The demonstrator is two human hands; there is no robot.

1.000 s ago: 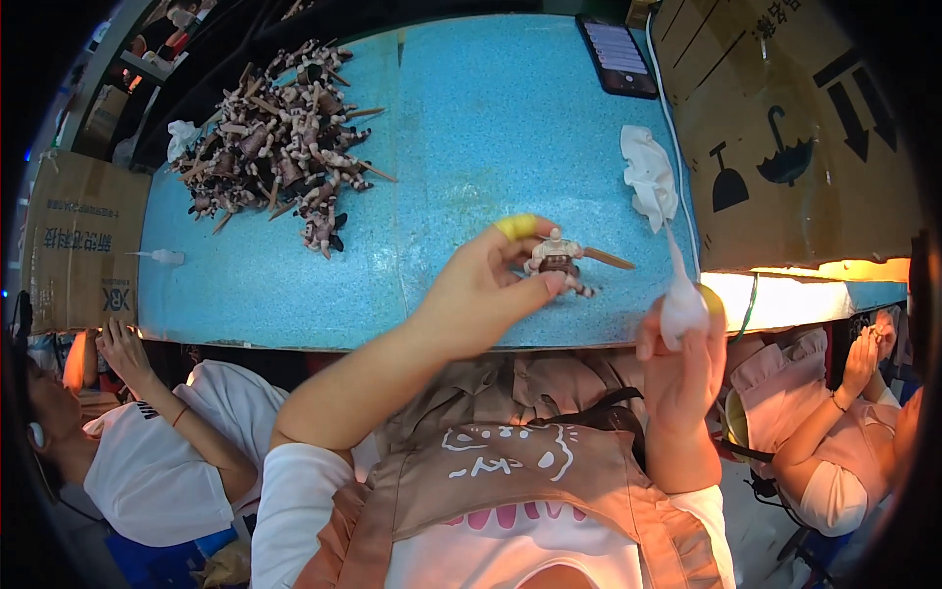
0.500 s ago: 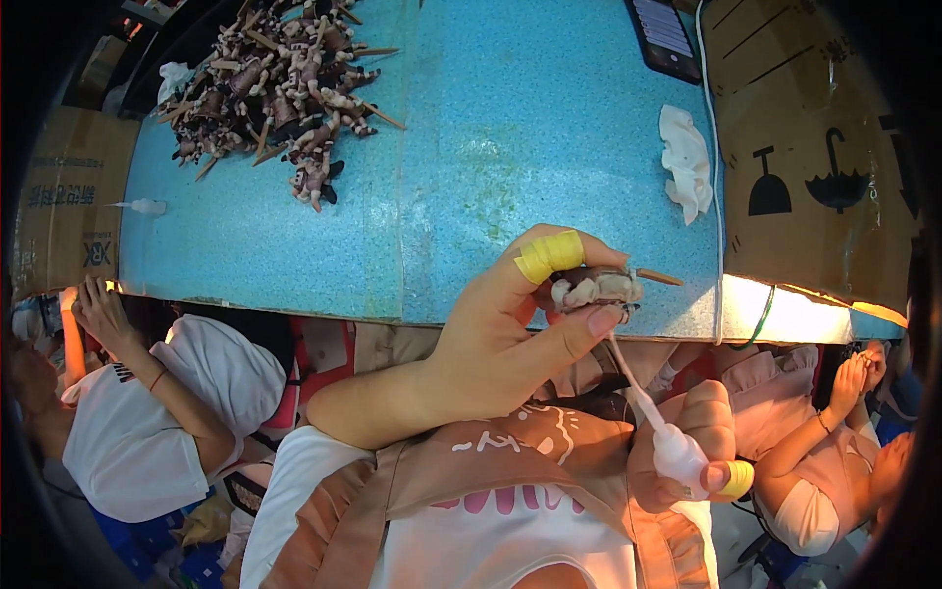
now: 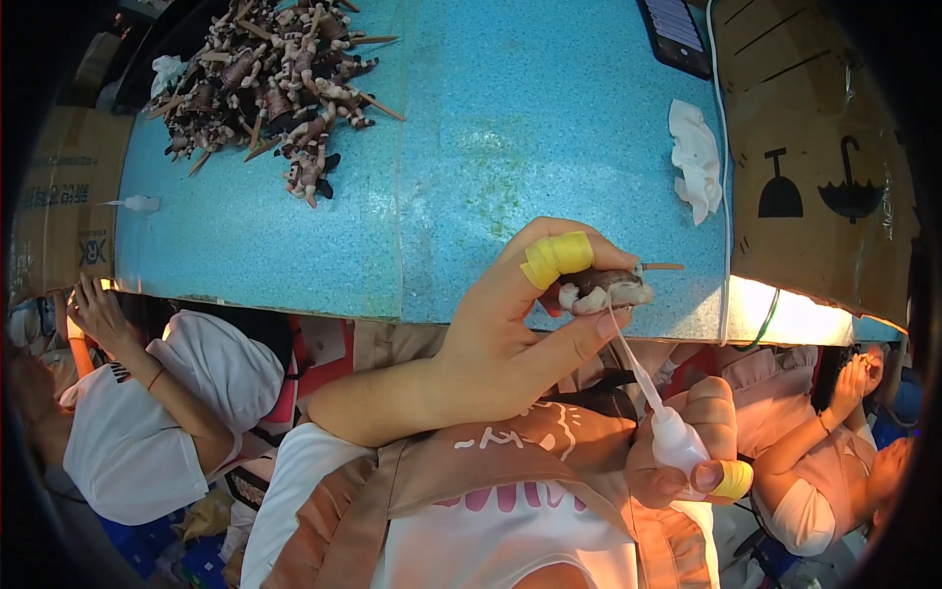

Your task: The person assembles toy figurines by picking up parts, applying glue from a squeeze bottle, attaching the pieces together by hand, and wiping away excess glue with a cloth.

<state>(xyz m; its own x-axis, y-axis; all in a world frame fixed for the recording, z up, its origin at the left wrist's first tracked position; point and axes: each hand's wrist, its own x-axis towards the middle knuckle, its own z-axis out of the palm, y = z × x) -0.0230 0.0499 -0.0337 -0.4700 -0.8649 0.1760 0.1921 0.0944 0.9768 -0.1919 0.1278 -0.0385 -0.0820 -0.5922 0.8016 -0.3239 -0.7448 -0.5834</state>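
Pinching a small brown-and-cream figurine on a thin wooden stick [image 3: 606,289] between thumb and taped forefinger, my left hand [image 3: 510,334] has drawn it back off the speckled blue bench [image 3: 471,157] to the near edge. My right hand [image 3: 692,447] has come lower, fingers clenched around a small clear squeeze bottle with a long thin nozzle [image 3: 667,427], whose tip now touches the figurine, so I judge gluing is underway. A heap of similar stick figurines [image 3: 270,74] lies far left; a crumpled white cloth [image 3: 697,157] sits right.
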